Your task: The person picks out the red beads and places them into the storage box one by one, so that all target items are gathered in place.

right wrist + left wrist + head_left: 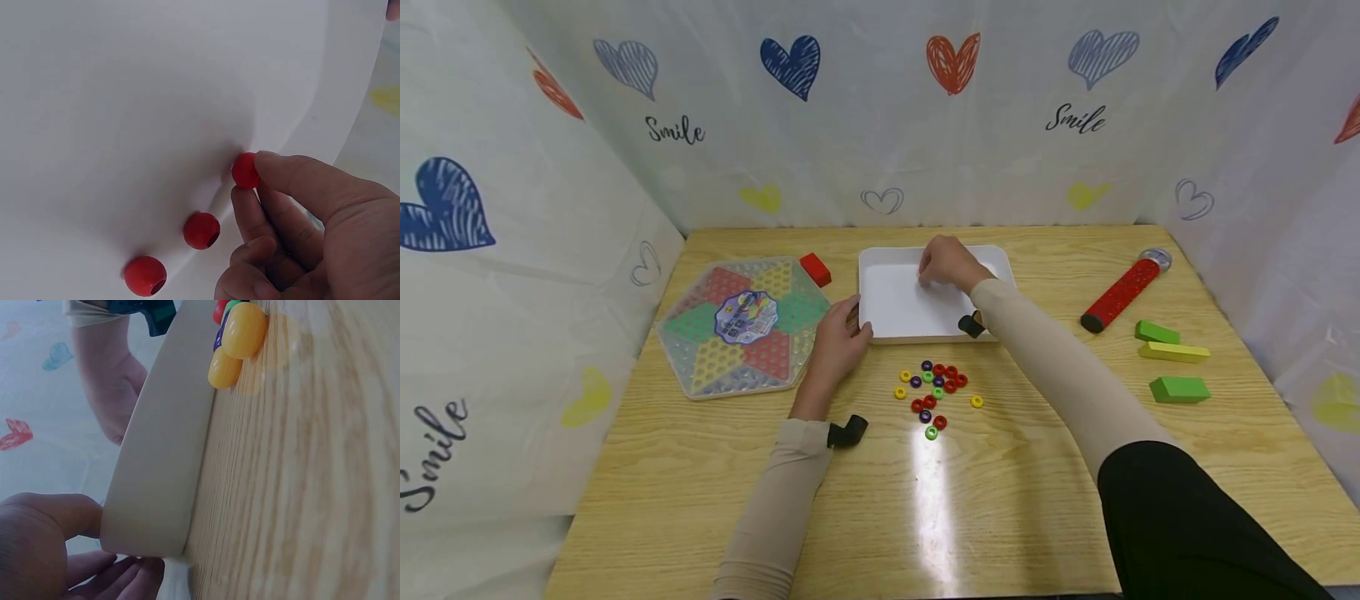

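A white rectangular tray lies toward the back of the wooden table. My left hand grips its near left corner, thumb on one side and fingers curled on the other, as the left wrist view shows. Over the inside of the tray, my right hand pinches a red bead between thumb and fingertips, low at the tray floor. Beside it in the tray lie a red bead and another red bead, each with a hole. In front of the tray, several loose beads in red, yellow, green and purple are scattered.
A hexagonal checkers board lies left of the tray, with a red block behind its right edge. To the right are a red microphone, a green block, a yellow block and a larger green block.
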